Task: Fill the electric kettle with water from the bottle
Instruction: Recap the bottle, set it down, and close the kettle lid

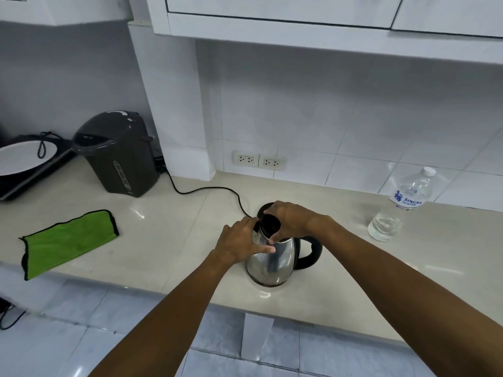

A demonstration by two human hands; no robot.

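The shiny steel kettle with a black handle point(272, 257) stands straight up on the pale tabletop point(168, 240), near the front edge. Its handle points right. The left hand point(242, 240) rests on its left side, fingers point(265, 250) spread and pressed flat on the metal. The right hand point(288, 219) is curled over the black lid point(270, 223), gripping its rim. The hands hide much of the top. The clear plastic water bottle with a white cap point(402, 205) stands upright, far right, capped. A green cloth point(70, 239) lies left.
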